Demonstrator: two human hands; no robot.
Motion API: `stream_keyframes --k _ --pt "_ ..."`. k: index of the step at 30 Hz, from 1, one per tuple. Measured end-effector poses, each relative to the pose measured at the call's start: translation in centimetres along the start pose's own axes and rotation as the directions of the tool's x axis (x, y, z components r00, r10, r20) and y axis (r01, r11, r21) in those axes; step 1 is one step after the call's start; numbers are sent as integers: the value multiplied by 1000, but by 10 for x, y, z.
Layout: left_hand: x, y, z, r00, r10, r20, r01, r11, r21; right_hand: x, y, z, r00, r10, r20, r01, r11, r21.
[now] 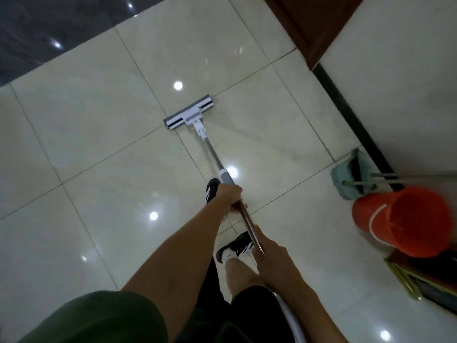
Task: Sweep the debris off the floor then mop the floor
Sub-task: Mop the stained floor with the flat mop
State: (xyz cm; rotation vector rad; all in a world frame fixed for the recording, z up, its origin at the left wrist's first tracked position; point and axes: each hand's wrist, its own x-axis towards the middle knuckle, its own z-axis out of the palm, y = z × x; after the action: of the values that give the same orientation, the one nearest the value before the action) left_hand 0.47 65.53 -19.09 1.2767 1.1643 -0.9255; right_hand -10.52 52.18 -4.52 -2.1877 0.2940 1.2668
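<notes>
Head view, looking down: the fingers of the left hand [230, 198] are curled tight around the metal pole of the mop [215, 157], just below its grey collar, knuckles upward. Nearer the body, the right hand [270, 253] wraps the upper end of the same pole, its fingers folded under the shaft so that only the back of the hand and the thumb side show; the pole's end disappears at that hand. Both forearms are bare, and a dark green sleeve [103, 318] covers the left upper arm.

From the left hand the pole slants away to the flat mop head [188, 116], which lies pressed on the glossy cream tile floor [86, 144], set at a slant across a grout line. Beneath the pole, between the two hands, stand two black shoes with white stripes [212, 190], one ahead of the other, with dark shorts above them.

Well to the right of the mop pole, against the white wall, sits an orange bucket [405, 221] with a white wire handle. Just beyond the bucket, a teal dustpan with a broom [356, 177] leans at the wall's black skirting. Far beyond the mop head the tiles turn dark grey.
</notes>
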Motion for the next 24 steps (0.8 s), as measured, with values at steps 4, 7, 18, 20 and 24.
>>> stream_keyframes --k 4,7,18,20,24 --pt "-5 -10 -21 999 35 -6 -35 998 47 -7 -10 29 1000 -12 -27 14 998 67" --pt "0 -1 -52 998 63 -23 -61 997 51 5 -37 53 994 35 -106 -18 987 160" --pt "71 111 -212 991 132 -27 -124 970 210 92 -220 129 983 -17 -182 65 963 263" --pt "86 141 -232 989 146 1 -142 959 244 118 -252 132 978 -1 -210 58 963 264" --pt "108 175 -258 980 194 33 -195 933 302 149 -290 138 972 48 -229 17 962 273"
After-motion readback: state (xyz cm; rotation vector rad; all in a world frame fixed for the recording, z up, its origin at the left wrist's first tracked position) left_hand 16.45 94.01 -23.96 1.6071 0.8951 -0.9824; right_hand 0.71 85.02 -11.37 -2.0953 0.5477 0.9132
